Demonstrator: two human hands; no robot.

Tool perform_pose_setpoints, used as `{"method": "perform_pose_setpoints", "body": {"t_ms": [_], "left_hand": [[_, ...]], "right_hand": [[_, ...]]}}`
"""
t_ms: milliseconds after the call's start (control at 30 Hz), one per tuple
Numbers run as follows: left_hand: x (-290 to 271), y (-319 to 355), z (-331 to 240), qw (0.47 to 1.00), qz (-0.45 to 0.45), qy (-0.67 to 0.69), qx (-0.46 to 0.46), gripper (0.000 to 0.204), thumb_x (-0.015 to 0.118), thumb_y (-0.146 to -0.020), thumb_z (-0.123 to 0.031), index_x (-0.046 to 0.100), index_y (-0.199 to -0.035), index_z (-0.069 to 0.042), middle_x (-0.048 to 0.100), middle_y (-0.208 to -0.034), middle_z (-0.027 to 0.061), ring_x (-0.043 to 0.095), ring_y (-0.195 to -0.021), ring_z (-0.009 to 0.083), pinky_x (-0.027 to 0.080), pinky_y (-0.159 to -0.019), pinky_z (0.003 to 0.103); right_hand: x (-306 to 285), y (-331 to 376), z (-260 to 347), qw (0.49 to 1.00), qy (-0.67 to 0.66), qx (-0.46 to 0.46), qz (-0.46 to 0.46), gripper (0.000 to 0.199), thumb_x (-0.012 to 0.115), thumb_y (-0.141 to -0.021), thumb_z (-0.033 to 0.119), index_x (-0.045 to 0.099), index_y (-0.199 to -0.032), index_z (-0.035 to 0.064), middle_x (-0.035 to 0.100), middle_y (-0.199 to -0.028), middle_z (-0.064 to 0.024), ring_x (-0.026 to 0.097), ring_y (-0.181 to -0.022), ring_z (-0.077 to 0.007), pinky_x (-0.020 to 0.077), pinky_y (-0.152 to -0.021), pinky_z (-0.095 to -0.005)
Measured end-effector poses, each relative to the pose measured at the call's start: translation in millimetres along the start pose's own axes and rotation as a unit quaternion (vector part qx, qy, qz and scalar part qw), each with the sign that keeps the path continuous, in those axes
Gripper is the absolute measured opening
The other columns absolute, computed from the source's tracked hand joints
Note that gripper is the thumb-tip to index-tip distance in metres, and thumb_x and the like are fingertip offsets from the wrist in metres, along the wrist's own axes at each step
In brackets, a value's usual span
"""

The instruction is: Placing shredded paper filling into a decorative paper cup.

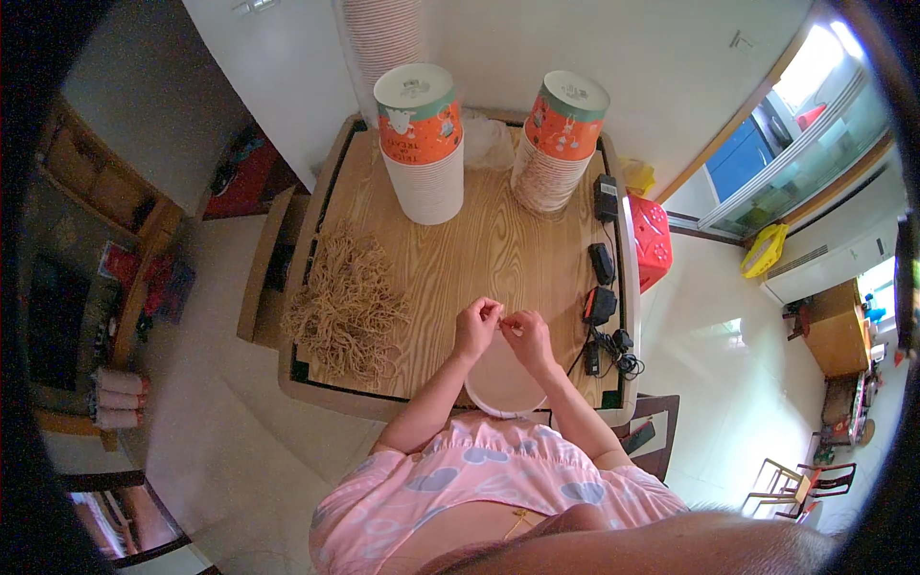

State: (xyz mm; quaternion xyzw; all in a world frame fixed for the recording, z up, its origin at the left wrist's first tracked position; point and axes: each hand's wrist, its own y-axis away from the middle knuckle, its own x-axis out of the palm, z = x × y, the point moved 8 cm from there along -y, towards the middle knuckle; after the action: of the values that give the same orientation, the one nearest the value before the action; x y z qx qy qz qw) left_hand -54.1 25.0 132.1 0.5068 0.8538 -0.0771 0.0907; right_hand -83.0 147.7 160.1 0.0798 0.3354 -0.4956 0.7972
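- Hands first: our left hand and right hand meet almost touching over the near middle of the wooden table, fingertips pinched on what looks like a thin tan string; it is too small to say how each finger grips it.
- Just under the hands, at 6 o'clock on the table, sits a white round bowl with its near rim at the table edge, close to our body.
- We judge the string light, limp and easy to lose, so a fingertip pinch near its ends suits it best; the bowl looks light and thin-walled, likely to slide or dent, best taken by the rim.
- At 9 o'clock lies a loose pile of tan strings, reaching toward the left edge and likely to tangle if dragged.
- At 11 and 1 o'clock stand two tall stacks of paper bowls, each topped in orange, which look easy to tip.
- Along the 3 o'clock edge run black chargers and cables, near our right hand.
- Bare wood between the hands and the stacks gives the most open room.
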Motion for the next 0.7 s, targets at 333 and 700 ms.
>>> {"method": "perform_pose_setpoints", "body": {"t_ms": [333,700], "left_hand": [[8,-4,22,0.997,0.054,0.032,-0.039,0.009,0.061,-0.079,-0.012,0.06,-0.078,-0.003,0.061,-0.07,0.0025,0.056,-0.063,0.0102,0.045,-0.06,0.025],[14,-3,25,0.998,0.061,0.019,-0.01,0.01,0.06,-0.079,-0.01,0.061,-0.078,-0.001,0.063,-0.07,0.0058,0.059,-0.063,0.012,0.047,-0.06,0.026]], "right_hand": [[-6,0,-18,0.99,-0.116,0.063,-0.044,0.008,0.061,-0.073,0.0,0.058,-0.08,0.0007,0.059,-0.073,-0.0064,0.057,-0.069,-0.0126,0.0457,-0.062,-0.0251],[-6,1,-12,0.99,-0.114,0.083,-0.01,0.008,0.06,-0.074,0.003,0.059,-0.081,0.0001,0.061,-0.073,-0.0111,0.061,-0.069,-0.0183,0.0477,-0.062,-0.0291]]}}
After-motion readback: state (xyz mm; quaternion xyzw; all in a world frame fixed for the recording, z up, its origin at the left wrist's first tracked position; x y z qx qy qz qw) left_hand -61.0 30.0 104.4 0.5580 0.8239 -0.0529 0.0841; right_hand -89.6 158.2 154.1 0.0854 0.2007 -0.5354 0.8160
